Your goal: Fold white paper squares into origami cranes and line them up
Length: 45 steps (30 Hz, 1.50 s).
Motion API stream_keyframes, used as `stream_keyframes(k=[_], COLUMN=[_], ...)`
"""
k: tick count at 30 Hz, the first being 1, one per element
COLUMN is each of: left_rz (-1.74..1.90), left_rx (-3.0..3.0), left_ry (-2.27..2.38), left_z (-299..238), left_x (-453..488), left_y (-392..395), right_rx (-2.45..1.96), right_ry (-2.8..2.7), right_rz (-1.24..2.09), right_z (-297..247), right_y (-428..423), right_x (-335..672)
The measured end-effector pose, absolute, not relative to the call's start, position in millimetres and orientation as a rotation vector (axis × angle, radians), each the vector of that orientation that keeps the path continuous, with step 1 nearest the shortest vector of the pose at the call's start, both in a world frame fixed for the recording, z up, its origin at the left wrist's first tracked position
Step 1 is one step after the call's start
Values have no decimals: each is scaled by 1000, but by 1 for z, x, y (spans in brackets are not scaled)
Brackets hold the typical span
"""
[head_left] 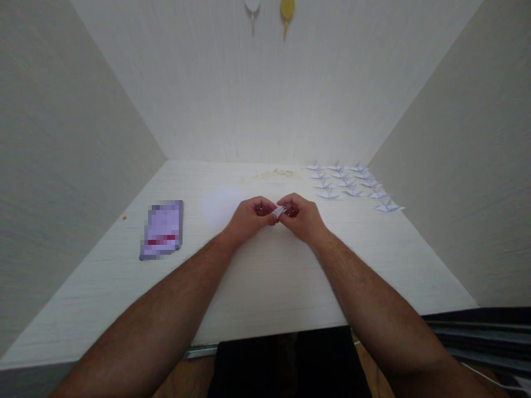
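Observation:
Between my two hands, over the middle of the table, is a small folded piece of white paper (pixel 278 211). The thumb and fingers of my left hand (pixel 258 211) pinch its left side. My right hand (pixel 299 214) grips it from the right, fingertips almost meeting the left ones. Fingers cover part of the paper, so its full shape is hidden. Just left of my left hand lie flat white paper sheets (pixel 219 204). Several folded white paper cranes (pixel 346 183) stand in rows at the back right, with one crane (pixel 389 207) nearest to me.
A blurred purple phone-like rectangle (pixel 164 229) lies on the left of the white table (pixel 274 287). Beside it is a tiny orange bit (pixel 124 218). Pale walls enclose the table at the back and both sides. A white hook (pixel 252 6) and a yellow hook (pixel 287 10) hang above.

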<state>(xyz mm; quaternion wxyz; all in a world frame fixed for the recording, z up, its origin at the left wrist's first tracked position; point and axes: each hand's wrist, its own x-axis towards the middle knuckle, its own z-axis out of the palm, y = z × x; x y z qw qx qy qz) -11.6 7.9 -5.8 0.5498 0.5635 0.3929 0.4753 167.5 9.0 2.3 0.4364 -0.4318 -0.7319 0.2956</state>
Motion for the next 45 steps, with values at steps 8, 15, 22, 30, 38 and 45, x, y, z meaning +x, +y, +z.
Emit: stream_keyframes(k=[8, 15, 22, 30, 38, 45], left_rz=[1133, 1157, 1161, 1172, 1190, 1278], left_rx=[1335, 1329, 1329, 1347, 1396, 1397], left_ry=[954, 961, 954, 979, 1016, 1027], left_z=[-3, 2, 2, 0, -1, -5], left_x=[-10, -9, -9, -9, -10, -12], left_y=[5, 3, 4, 4, 5, 8], right_rx=[-1066, -1069, -1086, -1034, -1033, -961], right_ry=[-1818, -1884, -1873, -1875, -1803, -1841], right_rz=[720, 635, 639, 647, 562, 593], right_z=[10, 7, 10, 7, 9, 6], right_y=[5, 6, 6, 7, 7, 5], right_x=[166, 166, 165, 168, 166, 167])
